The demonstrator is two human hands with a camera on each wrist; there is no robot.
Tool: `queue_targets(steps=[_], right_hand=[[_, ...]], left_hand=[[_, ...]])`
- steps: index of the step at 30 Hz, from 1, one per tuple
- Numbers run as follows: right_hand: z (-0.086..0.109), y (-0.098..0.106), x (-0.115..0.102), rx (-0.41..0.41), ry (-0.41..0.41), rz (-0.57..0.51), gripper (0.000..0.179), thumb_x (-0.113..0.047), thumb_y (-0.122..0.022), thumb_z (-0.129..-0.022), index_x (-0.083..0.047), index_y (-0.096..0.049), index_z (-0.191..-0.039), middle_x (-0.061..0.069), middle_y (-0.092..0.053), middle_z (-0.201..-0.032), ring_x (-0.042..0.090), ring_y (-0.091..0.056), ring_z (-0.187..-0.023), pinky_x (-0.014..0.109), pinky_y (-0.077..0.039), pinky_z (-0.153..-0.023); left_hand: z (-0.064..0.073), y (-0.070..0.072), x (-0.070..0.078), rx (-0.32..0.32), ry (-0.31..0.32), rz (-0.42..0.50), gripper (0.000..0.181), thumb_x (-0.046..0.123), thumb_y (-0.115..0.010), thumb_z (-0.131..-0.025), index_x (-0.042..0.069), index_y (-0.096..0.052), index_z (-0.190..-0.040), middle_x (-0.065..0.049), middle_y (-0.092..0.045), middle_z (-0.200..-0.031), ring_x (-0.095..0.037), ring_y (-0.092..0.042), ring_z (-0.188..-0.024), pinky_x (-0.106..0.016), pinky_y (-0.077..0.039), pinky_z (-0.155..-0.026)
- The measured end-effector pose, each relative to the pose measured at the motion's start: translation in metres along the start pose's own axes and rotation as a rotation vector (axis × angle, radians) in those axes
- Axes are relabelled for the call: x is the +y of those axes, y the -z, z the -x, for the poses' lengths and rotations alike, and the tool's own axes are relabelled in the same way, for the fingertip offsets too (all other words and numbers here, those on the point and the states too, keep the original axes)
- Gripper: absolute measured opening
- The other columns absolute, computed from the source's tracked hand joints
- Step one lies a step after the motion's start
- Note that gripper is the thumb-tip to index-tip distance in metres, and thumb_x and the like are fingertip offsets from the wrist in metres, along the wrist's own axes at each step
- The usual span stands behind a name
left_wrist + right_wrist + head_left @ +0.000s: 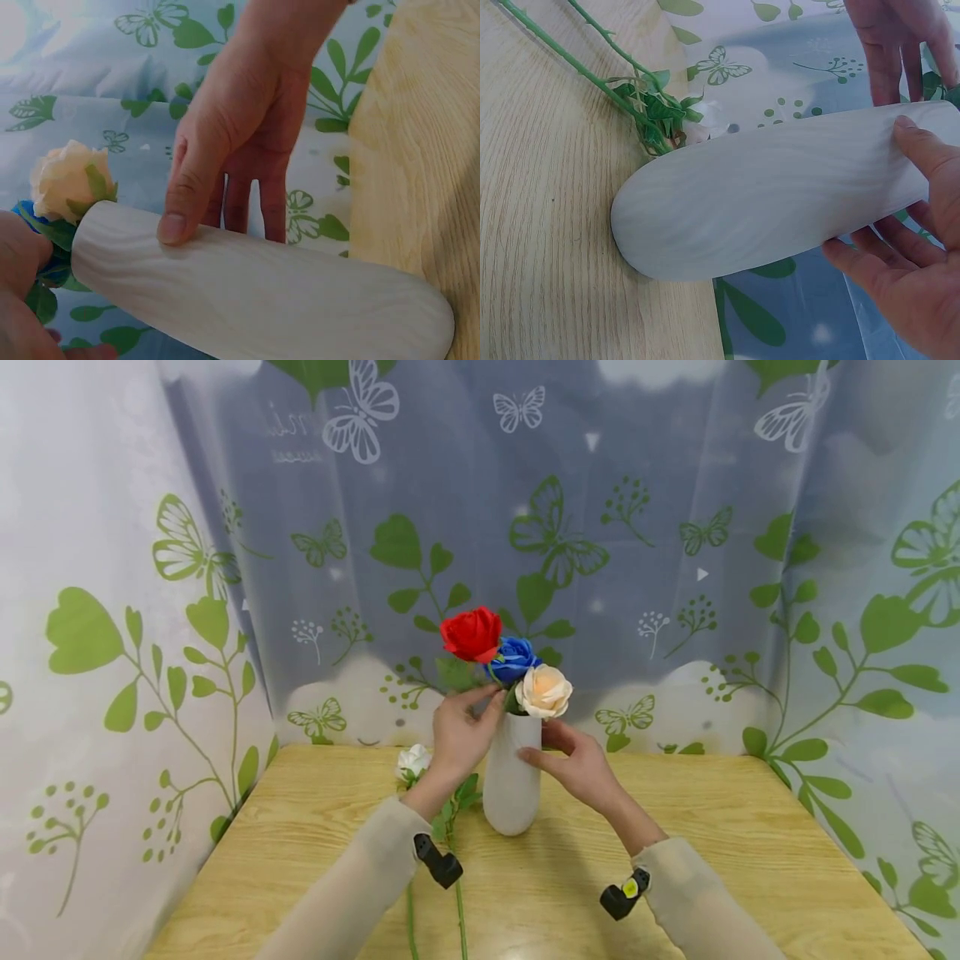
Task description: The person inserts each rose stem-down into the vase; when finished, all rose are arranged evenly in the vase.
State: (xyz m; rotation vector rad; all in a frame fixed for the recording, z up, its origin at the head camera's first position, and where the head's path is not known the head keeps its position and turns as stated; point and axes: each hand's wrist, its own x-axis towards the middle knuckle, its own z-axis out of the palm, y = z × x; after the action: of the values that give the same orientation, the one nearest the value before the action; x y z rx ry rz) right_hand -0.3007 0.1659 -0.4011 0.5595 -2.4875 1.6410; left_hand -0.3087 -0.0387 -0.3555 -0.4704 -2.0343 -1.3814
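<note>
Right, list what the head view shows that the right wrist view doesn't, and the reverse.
Head only: the red rose, blue rose and cream rose, plus both sleeves.

Right wrist only: small nubs on the green stems over the table, too fine to make out in the head view.

Both: the white vase, left hand, right hand, those stems, and the white rose.

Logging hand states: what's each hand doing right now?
Left hand: closed, apparently pinching a stem below the red rose.
Right hand: holding the vase around its upper part.
</note>
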Motion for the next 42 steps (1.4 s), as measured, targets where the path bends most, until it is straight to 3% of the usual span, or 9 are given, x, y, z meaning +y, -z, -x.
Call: queue_targets(steps=[3,5,9,15,20,24,36,42], right_hand=[[0.000,0.000,-0.001,0.002,-0.008,0.002,0.057,-0.034,-0.081,-0.095,-0.018,-0.061,-0.146,0.011,-0.069,-0.139,0.033,-0.066,-0.128,0.051,-0.059,-0.104],[0.000,0.000,-0.001,0.003,-0.008,0.005,0.057,-0.034,-0.081,-0.095,-0.018,-0.061,-0.146,0.011,-0.069,-0.139,0.033,-0.067,-0.128,0.051,-0.059,-0.104],[0.001,0.001,-0.002,0.002,-0.004,0.006,0.057,-0.034,-0.081,-0.095,-0.018,-0.061,-0.146,0.011,-0.069,-0.139,0.033,-0.067,-0.127,0.052,-0.059,-0.104],[0.001,0.001,-0.001,0.004,0.005,0.010,0.057,-0.034,-0.081,-0.095,-0.019,-0.061,-0.146,0.011,-0.070,-0.138,0.032,-0.067,-0.127,0.052,-0.059,-0.104],[0.002,0.001,-0.001,0.008,0.005,0.009,0.056,-0.033,-0.081,-0.096,-0.019,-0.061,-0.147,0.011,-0.070,-0.138,0.033,-0.067,-0.127,0.052,-0.059,-0.104],[0.001,0.001,0.000,0.005,0.005,0.015,0.058,-0.034,-0.081,-0.096,-0.019,-0.061,-0.147,0.011,-0.069,-0.139,0.033,-0.067,-0.127,0.050,-0.059,-0.103],[0.000,0.001,0.000,0.019,0.002,0.029,0.056,-0.034,-0.082,-0.094,-0.019,-0.063,-0.145,0.011,-0.071,-0.137,0.032,-0.068,-0.127,0.051,-0.059,-0.103],[0.000,0.000,0.000,0.010,-0.001,0.025,0.057,-0.034,-0.081,-0.095,-0.019,-0.062,-0.146,0.011,-0.070,-0.138,0.033,-0.067,-0.127,0.050,-0.059,-0.103]], left_hand=[[-0.003,0.001,0.002,0.056,0.005,0.082,0.021,0.016,-0.077,-0.098,0.002,-0.082,-0.112,-0.027,-0.072,-0.108,-0.022,-0.069,-0.066,-0.032,-0.062,-0.072],[-0.006,0.002,0.004,0.093,0.012,0.126,0.019,0.016,-0.078,-0.098,0.002,-0.082,-0.110,-0.025,-0.067,-0.116,-0.027,-0.071,-0.080,-0.027,-0.061,-0.066],[-0.012,0.005,0.009,0.141,-0.018,0.135,0.015,0.014,-0.077,-0.097,0.001,-0.081,-0.104,-0.022,-0.069,-0.117,-0.033,-0.067,-0.099,-0.026,-0.054,-0.069],[-0.014,0.005,0.012,0.134,-0.101,0.117,0.010,0.009,-0.076,-0.097,-0.001,-0.077,-0.095,-0.020,-0.073,-0.107,-0.037,-0.066,-0.114,-0.051,-0.058,-0.096],[-0.013,-0.001,0.008,0.067,-0.164,0.056,0.009,0.010,-0.075,-0.097,0.000,-0.077,-0.097,-0.018,-0.074,-0.105,-0.037,-0.065,-0.116,-0.055,-0.058,-0.095],[-0.013,-0.003,0.007,0.043,-0.181,0.031,0.010,0.010,-0.076,-0.096,0.000,-0.076,-0.095,-0.018,-0.074,-0.104,-0.037,-0.066,-0.117,-0.054,-0.060,-0.091],[-0.015,0.005,0.005,-0.004,-0.098,0.042,0.020,0.012,-0.073,-0.100,-0.003,-0.076,-0.112,-0.020,-0.074,-0.120,-0.037,-0.060,-0.130,-0.056,-0.054,-0.106],[-0.014,0.004,0.004,0.021,-0.041,0.047,0.021,0.017,-0.078,-0.097,-0.001,-0.082,-0.108,-0.018,-0.077,-0.114,-0.035,-0.067,-0.120,-0.053,-0.058,-0.099]])
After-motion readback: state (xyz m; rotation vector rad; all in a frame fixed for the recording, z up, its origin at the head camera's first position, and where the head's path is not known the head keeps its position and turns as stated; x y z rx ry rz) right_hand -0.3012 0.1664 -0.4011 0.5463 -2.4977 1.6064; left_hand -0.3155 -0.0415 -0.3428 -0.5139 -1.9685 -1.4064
